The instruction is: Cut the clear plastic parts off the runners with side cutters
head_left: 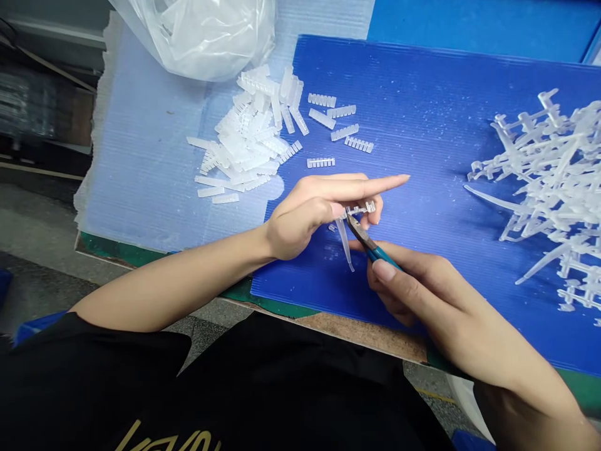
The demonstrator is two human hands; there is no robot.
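Much of the clear plastic piece (344, 243) is hidden by the left thumb, and its meeting with the tips of the cutters (382, 254) is hard to make out. The pile of branched pieces (563, 169) runs out of view at the right, and the plastic bag (216, 37) is cut off at the back. The left hand (305, 213), index finger stretched rightward, pinches the piece above the blue sheet (422, 125), nearer its front edge than its back. The right hand (422, 282) reaches in over that front edge, wrapped around the cutters; whether their blades meet, I cannot tell. Toothed strips (251, 138) lie heaped around the sheet's left edge
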